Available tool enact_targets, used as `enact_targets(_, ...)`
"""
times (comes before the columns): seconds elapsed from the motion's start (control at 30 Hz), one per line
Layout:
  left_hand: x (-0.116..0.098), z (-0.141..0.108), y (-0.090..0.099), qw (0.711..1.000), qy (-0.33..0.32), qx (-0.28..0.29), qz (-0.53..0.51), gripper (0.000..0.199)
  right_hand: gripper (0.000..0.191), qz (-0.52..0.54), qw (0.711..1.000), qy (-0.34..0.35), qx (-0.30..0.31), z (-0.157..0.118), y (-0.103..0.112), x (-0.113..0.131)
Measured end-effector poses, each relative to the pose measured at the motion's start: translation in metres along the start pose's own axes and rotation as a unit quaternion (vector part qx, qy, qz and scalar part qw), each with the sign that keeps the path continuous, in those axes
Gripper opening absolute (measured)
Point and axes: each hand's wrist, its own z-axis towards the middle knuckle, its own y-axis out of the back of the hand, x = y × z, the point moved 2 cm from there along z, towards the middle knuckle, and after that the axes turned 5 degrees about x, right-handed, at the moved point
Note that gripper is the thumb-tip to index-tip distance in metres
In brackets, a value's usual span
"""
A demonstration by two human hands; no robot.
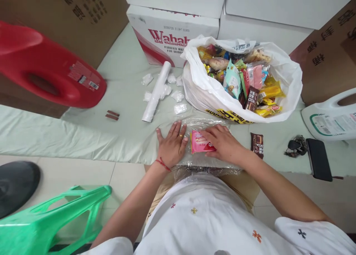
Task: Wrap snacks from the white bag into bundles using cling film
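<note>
A sheet of clear plastic wrap (194, 126) is spread on the cloth-covered table in front of me, its near end hanging over the edge. On it lies a pink snack packet (198, 143), with a bit of yellow showing at its left end. My right hand (224, 143) is over the packet's right end, index finger across the top and thumb at the lower edge, gripping it. Just left of the packet, my left hand (172, 143) lies flat with fingers spread, touching the film's left side. A brown cocoa snack packet (257, 145) lies right of my right hand.
Behind the wrap stands a white bag (194, 88) full of snacks. A roll of film (158, 91) lies among several crumpled plastic pieces (178, 96). Keys (295, 146) and a phone (318, 159) are at right, a red jug (50, 65) at left, a green stool (55, 218) below.
</note>
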Motion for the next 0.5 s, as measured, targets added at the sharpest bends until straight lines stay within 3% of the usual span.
enact_targets(0.17, 0.0, -0.001, 0.003, 1.0, 0.0, -0.002, -0.008, 0.062, 0.084, 0.003, 1.0, -0.003, 0.018, 0.011, -0.027, -0.008)
enact_targets(0.3, -0.001, -0.001, 0.003, 1.0, -0.003, -0.002, -0.009, 0.064, 0.095, 0.032, 0.999, 0.005, -0.009, 0.006, -0.031, -0.006)
enact_targets(0.37, -0.001, -0.001, 0.003, 1.0, 0.0, -0.002, -0.009, 0.063, 0.093, 0.056, 0.997, 0.018, -0.048, -0.005, -0.018, -0.003)
enact_targets(0.43, 0.0, 0.0, 0.002, 1.0, 0.005, -0.001, -0.01, 0.062, 0.069, 0.08, 0.989, -0.001, -0.121, -0.019, 0.011, -0.008)
enact_targets(0.5, 0.0, 0.001, 0.001, 1.0, 0.006, 0.0, -0.008, 0.061, 0.042, 0.08, 0.965, -0.104, -0.229, -0.034, 0.049, -0.027)
